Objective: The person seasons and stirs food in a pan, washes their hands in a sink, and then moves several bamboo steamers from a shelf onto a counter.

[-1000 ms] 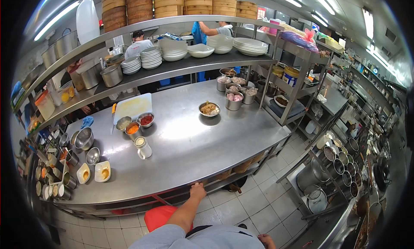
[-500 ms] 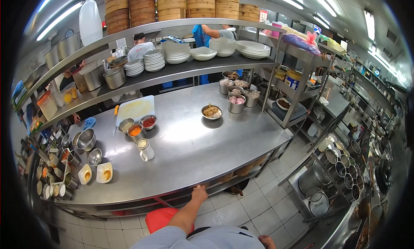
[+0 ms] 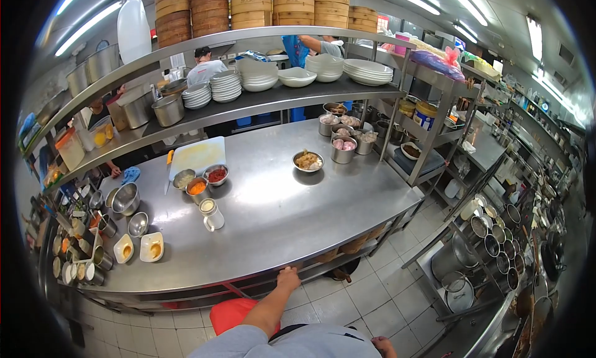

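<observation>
My left hand (image 3: 288,276) is at the front edge of the steel worktable (image 3: 267,249), its fingers curled against the edge. Low in the view, beside my body, my right hand (image 3: 383,345) is partly cut off, and its fingers do not show clearly. The nearest item on the table to my left hand is a handled metal shaker (image 3: 212,215) with a pale top. Behind it are small metal bowls of orange (image 3: 197,188), red (image 3: 216,174) and pale (image 3: 184,179) ingredients. Farther right stands a metal bowl of brownish food (image 3: 308,161).
A cutting board (image 3: 198,154) and knife (image 3: 169,159) lie at the back left. Two white dishes (image 3: 151,247) with sauce stand front left. Metal pots of raw food (image 3: 343,148) stand back right. Stacked plates (image 3: 367,71) fill a shelf. A red stool (image 3: 231,314) is below; people work beyond.
The view has shifted slightly, so the table items and shelf appear a little to the right. Both hands keep nearly the same place.
</observation>
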{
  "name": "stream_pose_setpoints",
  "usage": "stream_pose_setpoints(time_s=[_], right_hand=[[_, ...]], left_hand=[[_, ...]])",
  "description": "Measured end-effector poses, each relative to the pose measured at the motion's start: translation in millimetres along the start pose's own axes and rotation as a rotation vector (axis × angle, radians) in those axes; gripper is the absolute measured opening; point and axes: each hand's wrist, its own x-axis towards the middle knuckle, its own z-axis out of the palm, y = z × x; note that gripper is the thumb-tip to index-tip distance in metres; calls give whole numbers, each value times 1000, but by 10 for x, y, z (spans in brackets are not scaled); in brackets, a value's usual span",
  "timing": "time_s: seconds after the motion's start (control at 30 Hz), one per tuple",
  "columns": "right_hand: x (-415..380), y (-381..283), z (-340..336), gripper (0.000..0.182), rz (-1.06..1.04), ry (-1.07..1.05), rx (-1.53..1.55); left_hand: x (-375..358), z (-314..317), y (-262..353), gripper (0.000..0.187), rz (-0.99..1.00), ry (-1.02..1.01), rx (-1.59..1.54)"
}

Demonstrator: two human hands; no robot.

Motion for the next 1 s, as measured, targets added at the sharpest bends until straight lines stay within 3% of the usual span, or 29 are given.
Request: stream_pose_setpoints(time_s=[0.13,0.2,0.23,0.3,0.43,0.5,0.53,0.57,0.6,0.63,0.67,0.7,0.73,0.83,1.0], right_hand=[[-189,-391,-249,30,168,-63,92],[-507,-1067,-555,45,393,-62,76],[-433,-875,-462,45,396,-62,78],[-186,-234,-153,15,365,112,506],[-264,-367,-175,15,465,111,565],[-369,-466,-189,19,407,111,558],[-420,-580,-272,26,395,107,454],[-327,-406,-225,31,266,43,192],[-469,-812,-406,35,429,30,95],[-127,129,21,32,150,-43,-67],[-88,139,55,29,260,18,-84],[-226,-138,-71,24,414,15,462],[-334,-445,-212,17,427,27,554],[-439,-724,-392,18,479,42,636],[-412,-744,-500,18,505,46,648]], left_hand=[[42,57,-19,44,-5,15,-4],[57,70,-35,43,-2,9,-14],[57,76,-34,43,-1,2,-23],[23,33,-2,42,-4,1,-18],[23,29,3,40,0,16,-39],[45,-8,4,39,18,55,-55],[16,44,-10,38,38,92,-72],[190,328,-145,38,103,257,-41],[191,340,-162,40,113,246,-6],[168,310,-140,44,102,233,-8],[124,249,-123,47,126,207,24],[105,213,-110,49,120,156,31],[117,169,-82,50,77,72,41],[90,63,9,60,48,-49,54],[87,114,7,61,62,84,-39]])
